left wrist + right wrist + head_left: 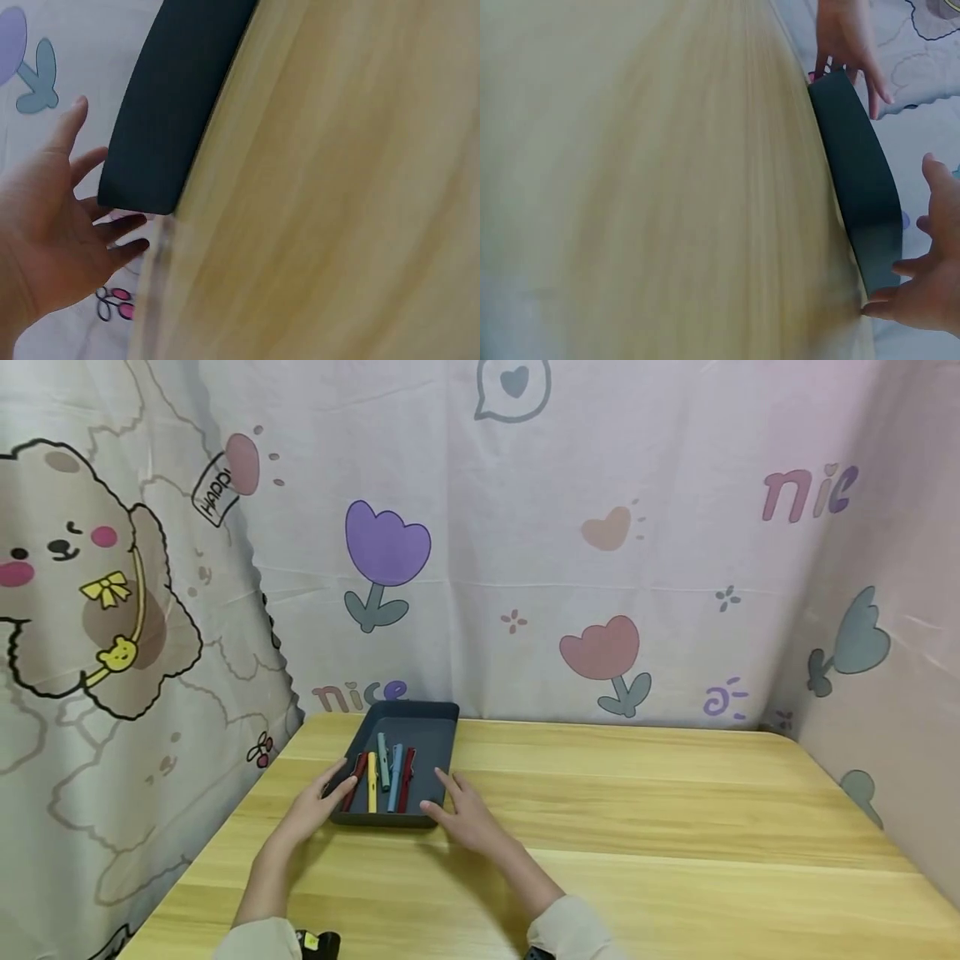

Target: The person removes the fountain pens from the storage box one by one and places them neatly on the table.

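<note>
A dark grey rectangular tray point(417, 727) lies on the table, with several pens in it: a yellow pen point(372, 783), a green pen point(384, 760), a blue pen point(394, 779) and two dark red ones, the right red pen point(407, 781) and the left red pen point(356, 781). My left hand point(309, 808) is at the tray's left side, fingers spread; in the left wrist view some fingers go behind the tray's end point(150, 150). At the right side, near the front corner, is my right hand point(471, 820), its fingers apart. Whether either hand presses the tray, I cannot tell.
The wooden table point(637, 802) stretches away to the right of the tray. A printed cloth point(510, 543) hangs behind the table and along both sides. Black devices, one of them the left wrist device point(318, 945), sit by the sleeves.
</note>
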Tool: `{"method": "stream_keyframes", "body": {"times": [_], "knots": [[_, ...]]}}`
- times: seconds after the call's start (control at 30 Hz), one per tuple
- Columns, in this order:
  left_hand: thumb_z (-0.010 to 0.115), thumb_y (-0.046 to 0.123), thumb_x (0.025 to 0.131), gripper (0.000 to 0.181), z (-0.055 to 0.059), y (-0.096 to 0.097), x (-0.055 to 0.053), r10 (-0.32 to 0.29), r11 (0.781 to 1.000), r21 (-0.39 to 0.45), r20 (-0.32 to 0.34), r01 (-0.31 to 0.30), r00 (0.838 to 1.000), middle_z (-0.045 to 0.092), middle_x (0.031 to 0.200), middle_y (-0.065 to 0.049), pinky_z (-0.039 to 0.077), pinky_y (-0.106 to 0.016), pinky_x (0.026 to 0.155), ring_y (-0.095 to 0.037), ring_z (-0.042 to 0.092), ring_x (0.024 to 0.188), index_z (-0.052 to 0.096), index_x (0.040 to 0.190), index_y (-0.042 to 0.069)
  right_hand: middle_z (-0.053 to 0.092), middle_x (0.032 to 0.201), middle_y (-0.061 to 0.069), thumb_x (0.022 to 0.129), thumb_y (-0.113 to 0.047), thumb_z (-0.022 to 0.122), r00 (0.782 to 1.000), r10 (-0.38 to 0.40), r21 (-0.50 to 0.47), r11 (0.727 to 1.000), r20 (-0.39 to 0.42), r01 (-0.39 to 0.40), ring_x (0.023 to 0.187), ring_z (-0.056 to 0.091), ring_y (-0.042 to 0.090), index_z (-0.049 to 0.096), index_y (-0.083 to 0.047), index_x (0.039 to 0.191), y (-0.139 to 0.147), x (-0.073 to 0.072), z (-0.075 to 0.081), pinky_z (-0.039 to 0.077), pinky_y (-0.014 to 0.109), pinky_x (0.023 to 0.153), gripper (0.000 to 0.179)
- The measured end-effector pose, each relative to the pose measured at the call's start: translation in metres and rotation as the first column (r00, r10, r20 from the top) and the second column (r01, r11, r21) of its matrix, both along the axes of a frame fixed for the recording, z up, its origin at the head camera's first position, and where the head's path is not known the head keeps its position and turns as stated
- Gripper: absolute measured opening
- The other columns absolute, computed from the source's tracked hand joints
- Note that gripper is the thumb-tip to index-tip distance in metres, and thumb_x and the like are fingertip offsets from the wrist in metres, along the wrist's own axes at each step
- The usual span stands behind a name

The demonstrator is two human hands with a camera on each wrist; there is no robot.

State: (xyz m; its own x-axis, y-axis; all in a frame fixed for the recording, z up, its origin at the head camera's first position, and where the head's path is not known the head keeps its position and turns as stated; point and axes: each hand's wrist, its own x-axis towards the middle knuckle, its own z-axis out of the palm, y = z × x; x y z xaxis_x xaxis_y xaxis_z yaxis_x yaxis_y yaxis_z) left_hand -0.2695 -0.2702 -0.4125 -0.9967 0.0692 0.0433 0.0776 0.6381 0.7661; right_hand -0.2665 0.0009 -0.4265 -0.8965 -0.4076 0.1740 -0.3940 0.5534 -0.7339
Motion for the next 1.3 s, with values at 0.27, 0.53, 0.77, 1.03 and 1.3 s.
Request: {"method": "stream_keyframes", "body": {"times": [0.27,0.53,0.77,1.03,1.3], "knots": [[0.052,0.040,0.093,0.070,-0.021,-0.005,-0.002,0.017,0.989,0.147,0.023,-0.020,1.000,0.012,0.147,-0.025,0.018,-0.061,0.099,-0.047,0.011,0.131,0.020,0.147,0.010,0.030,0.141,0.024,0.092,-0.044,0.051,0.999,-0.034,-0.039,0.999,0.024,0.035,0.127,0.029,0.041,0.032,-0.007,0.144,-0.008,0.000,-0.010,0.029,0.056,0.097,0.066],[0.053,0.040,0.092,0.073,-0.032,-0.007,-0.001,0.062,0.977,0.206,0.003,-0.061,0.998,0.010,0.149,-0.021,0.013,-0.059,0.102,-0.041,0.008,0.133,0.014,0.149,0.015,0.033,0.141,0.020,0.092,-0.040,0.054,0.998,-0.037,-0.110,0.993,0.042,0.041,0.128,0.030,0.037,0.031,-0.007,0.144,-0.009,0.000,-0.015,0.029,0.054,0.098,0.066],[0.053,0.042,0.092,0.075,-0.033,-0.005,-0.001,0.076,0.978,0.196,-0.002,-0.074,0.997,0.012,0.149,-0.021,0.015,-0.058,0.102,-0.041,0.010,0.133,0.014,0.149,0.014,0.032,0.141,0.023,0.091,-0.037,0.056,0.996,-0.026,-0.164,0.986,0.083,0.039,0.128,0.029,0.039,0.030,-0.006,0.144,-0.007,0.002,-0.013,0.028,0.053,0.099,0.067],[0.055,0.042,0.090,0.075,-0.035,0.002,0.000,0.082,0.980,0.186,-0.016,-0.077,0.997,0.015,0.148,-0.023,0.017,-0.057,0.101,-0.042,0.014,0.132,0.017,0.149,0.013,0.030,0.143,0.020,0.092,-0.032,0.056,0.996,-0.015,-0.175,0.984,0.082,0.029,0.129,0.028,0.037,0.028,-0.005,0.144,0.001,0.002,-0.013,0.026,0.050,0.101,0.066],[0.057,0.037,0.090,0.073,-0.036,0.012,0.004,0.100,0.971,0.220,-0.026,-0.092,0.995,0.017,0.147,-0.024,0.021,-0.055,0.102,-0.042,0.017,0.131,0.019,0.148,0.012,0.029,0.144,0.019,0.092,-0.030,0.057,0.996,-0.020,-0.173,0.984,0.084,0.035,0.130,0.027,0.036,0.028,-0.005,0.144,0.008,0.006,-0.014,0.025,0.049,0.102,0.065]]}}
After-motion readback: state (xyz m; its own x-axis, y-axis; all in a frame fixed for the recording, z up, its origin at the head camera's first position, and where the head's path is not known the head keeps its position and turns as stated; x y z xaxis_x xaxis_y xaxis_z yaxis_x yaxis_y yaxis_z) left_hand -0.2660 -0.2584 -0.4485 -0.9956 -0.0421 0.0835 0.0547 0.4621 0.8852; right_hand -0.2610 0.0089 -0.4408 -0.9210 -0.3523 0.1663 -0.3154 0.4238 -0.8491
